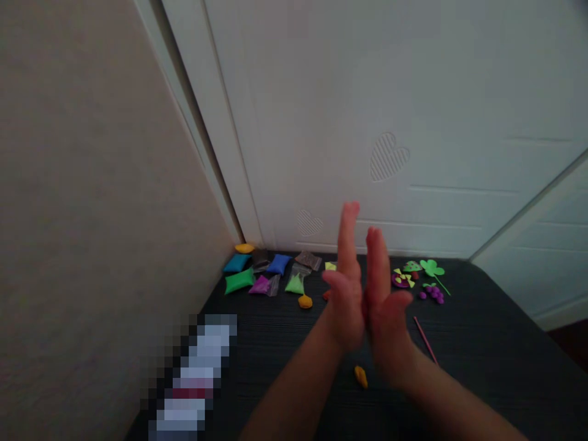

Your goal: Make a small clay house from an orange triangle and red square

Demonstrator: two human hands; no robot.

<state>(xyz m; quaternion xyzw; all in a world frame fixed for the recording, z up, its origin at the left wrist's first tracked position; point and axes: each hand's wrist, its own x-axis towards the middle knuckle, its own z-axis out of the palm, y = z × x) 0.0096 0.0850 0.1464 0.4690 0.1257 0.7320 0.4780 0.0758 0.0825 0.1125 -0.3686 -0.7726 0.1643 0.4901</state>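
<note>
Above the middle of the dark table, my left hand [346,306] and my right hand [388,318] are held upright with their palms facing and the heels of the palms close together. The fingers of both are stretched out, with a gap between the two sets of fingertips. Whether anything lies between the palms is hidden. Below them on the table rests a small orange-yellow piece of clay [361,376]. A thin pink stick [426,340] lies to the right, partly behind my right forearm. Beyond my left hand is a yellow clay lump [305,302].
Along the back left of the table [271,349] lie several clay packets, including a green packet [239,281] and a blue packet [278,264]. At the back right are a green clover shape [432,268] and purple clay balls [434,294]. A pixelated pale strip [197,373] lies left. White panels stand behind.
</note>
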